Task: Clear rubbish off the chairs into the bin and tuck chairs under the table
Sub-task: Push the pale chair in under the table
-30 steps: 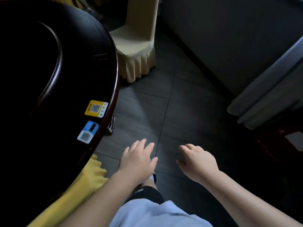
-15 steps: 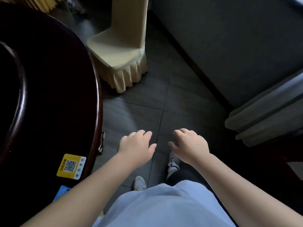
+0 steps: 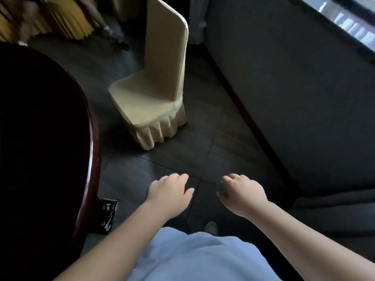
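A chair in a cream skirted cover (image 3: 151,94) stands on the dark tiled floor, pulled out from the round dark wooden table (image 3: 46,138) at the left. Its seat shows nothing lying on it. My left hand (image 3: 169,192) and my right hand (image 3: 242,192) are held out side by side above the floor, well short of the chair. Both have loosely curled fingers and hold nothing. No bin is in view.
A dark grey wall with a skirting board (image 3: 284,88) runs along the right, with a window at the top right. Yellow-covered chairs (image 3: 60,21) crowd the far left corner. A shiny table leg foot (image 3: 108,214) stands under the table's edge.
The view has swung forward and up, so the cream chair now shows in full. The table's stickers and the near yellow chair have left the view. Both hands stay empty.
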